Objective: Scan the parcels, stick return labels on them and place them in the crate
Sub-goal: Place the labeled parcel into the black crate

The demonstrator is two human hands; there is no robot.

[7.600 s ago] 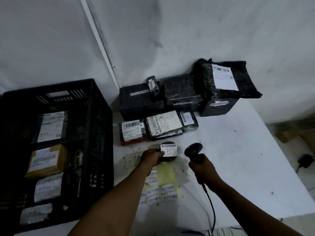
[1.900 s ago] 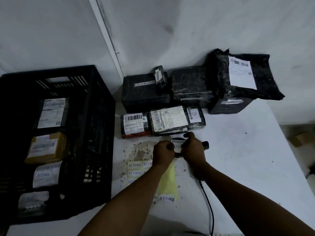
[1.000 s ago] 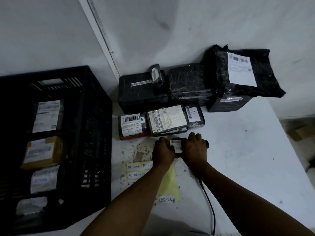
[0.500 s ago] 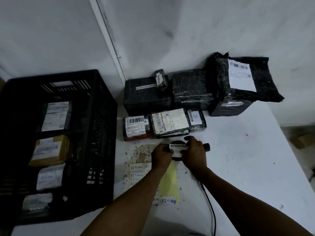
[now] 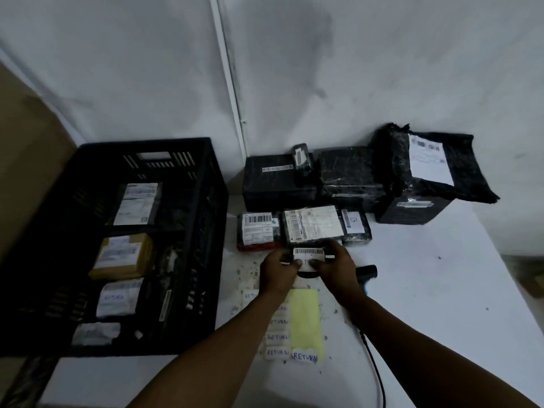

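Note:
A small black parcel (image 5: 308, 256) with a white barcode label sits between both hands above the table. My left hand (image 5: 278, 272) grips its left side and my right hand (image 5: 335, 267) grips its right side, both thumbs pressing on a white label on its front. The barcode scanner (image 5: 366, 273) lies on the table just right of my right hand, its cable running toward me. A yellow backing sheet (image 5: 304, 319) with handwritten RETURN labels (image 5: 304, 357) lies below the hands. The black crate (image 5: 176, 231) at the left holds several labelled parcels.
Unprocessed black parcels stand against the wall: a box (image 5: 276, 184), a wrapped box (image 5: 350, 175), a large bag (image 5: 426, 172). In front lie three flat parcels (image 5: 312, 225). The white table (image 5: 441, 290) extends right; its edge drops off at far right.
My right hand laid the scanner on the table and joined my left hand on the small parcel. A white label now lies on the parcel's front under both thumbs. The view shifted slightly.

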